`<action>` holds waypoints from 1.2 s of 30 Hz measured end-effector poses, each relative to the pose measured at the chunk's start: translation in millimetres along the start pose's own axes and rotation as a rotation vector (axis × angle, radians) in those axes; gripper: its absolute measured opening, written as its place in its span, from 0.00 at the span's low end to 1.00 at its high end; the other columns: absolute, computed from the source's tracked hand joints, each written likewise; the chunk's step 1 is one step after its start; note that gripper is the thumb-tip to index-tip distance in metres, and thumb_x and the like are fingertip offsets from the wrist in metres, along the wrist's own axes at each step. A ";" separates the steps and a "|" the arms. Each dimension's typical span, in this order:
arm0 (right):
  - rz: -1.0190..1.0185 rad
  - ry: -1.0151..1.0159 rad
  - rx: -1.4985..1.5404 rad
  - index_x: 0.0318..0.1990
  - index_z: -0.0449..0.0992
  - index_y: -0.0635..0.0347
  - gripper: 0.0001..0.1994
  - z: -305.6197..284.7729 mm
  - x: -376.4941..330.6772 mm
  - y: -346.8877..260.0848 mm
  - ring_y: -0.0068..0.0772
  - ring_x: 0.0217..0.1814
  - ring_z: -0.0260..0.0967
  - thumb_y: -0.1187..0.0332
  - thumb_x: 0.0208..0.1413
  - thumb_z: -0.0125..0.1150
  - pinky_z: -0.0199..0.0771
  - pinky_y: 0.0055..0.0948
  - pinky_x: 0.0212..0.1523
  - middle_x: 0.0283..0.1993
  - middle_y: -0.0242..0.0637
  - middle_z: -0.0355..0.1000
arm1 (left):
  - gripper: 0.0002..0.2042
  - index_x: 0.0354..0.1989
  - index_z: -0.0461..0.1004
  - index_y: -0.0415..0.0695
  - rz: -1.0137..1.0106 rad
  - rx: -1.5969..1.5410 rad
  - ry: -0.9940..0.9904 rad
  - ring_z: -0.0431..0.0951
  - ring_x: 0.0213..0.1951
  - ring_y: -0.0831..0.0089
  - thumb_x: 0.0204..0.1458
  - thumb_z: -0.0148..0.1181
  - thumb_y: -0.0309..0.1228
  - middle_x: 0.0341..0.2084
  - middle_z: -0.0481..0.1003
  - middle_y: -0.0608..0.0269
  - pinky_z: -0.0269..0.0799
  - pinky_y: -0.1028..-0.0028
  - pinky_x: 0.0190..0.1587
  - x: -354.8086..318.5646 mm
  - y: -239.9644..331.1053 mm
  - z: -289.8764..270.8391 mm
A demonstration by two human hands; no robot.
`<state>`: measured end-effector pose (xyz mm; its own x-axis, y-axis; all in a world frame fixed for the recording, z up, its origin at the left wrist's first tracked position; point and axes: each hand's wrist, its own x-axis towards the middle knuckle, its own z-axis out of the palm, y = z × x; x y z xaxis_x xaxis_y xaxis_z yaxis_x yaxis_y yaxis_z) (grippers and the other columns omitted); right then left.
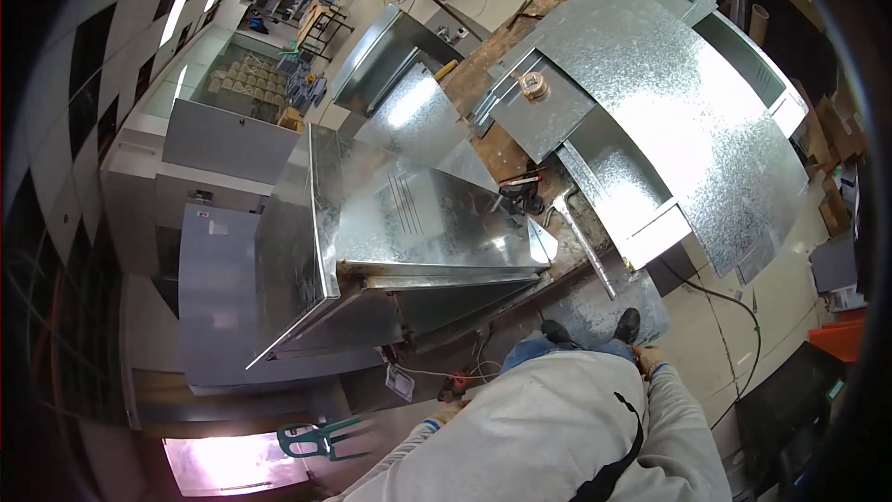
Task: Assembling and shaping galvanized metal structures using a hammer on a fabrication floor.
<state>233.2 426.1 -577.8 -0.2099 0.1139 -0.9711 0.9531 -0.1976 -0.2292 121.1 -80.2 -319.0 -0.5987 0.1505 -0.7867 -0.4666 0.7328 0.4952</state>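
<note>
My left hand (446, 415) is low beside my body, partly covered by my sweatshirt. It appears closed on a red-and-black tool (454, 385), whose exact kind is too small to make out. At my other side, my right hand (652, 359) hangs with curled fingers; a small reddish bit shows at their tips, but what they hold is unclear. Ahead of me stands a large bent sheet-metal housing (427, 214) with slots in its face. A hammer-like metal tool (587, 246) with a long handle lies on the workbench (502, 151), right of the housing.
Big galvanized sheets (678, 84) are stacked on the right, with a roll of tape (533, 85) on a smaller panel. A dark hose (734, 302) crosses the tiled floor. Behind my left side are a green plastic chair (321, 442) and grey panels (218, 297).
</note>
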 end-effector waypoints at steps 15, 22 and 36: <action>-0.260 -0.043 0.029 0.46 0.76 0.61 0.21 10.4 53.1 -52.3 0.34 0.21 0.67 0.52 0.55 0.66 0.63 0.38 0.21 0.26 0.35 0.73 | 0.23 0.53 0.78 0.43 -0.085 0.162 0.129 0.77 0.48 0.71 0.61 0.57 0.50 0.44 0.80 0.61 0.69 0.71 0.53 -31.6 153.4 14.8; -0.163 -0.008 -0.086 0.55 0.78 0.68 0.30 -4.8 17.1 -58.4 0.39 0.42 0.77 0.50 0.53 0.67 0.75 0.37 0.42 0.48 0.47 0.80 | 0.25 0.55 0.78 0.44 -0.247 0.166 0.098 0.78 0.50 0.68 0.60 0.56 0.53 0.46 0.81 0.59 0.70 0.69 0.55 -48.8 112.0 25.5; -0.218 -0.051 -0.286 0.56 0.76 0.62 0.29 12.2 -2.1 -90.5 0.44 0.41 0.78 0.49 0.54 0.66 0.77 0.44 0.39 0.43 0.46 0.80 | 0.26 0.55 0.77 0.43 -0.178 0.027 0.162 0.79 0.49 0.68 0.60 0.57 0.52 0.43 0.81 0.56 0.72 0.68 0.53 -30.3 81.2 32.3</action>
<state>144.8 431.8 -555.8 -0.4184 0.0734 -0.9053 0.9058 0.1069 -0.4100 122.4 -3.8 -266.9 -0.6065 -0.0893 -0.7901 -0.5575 0.7563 0.3424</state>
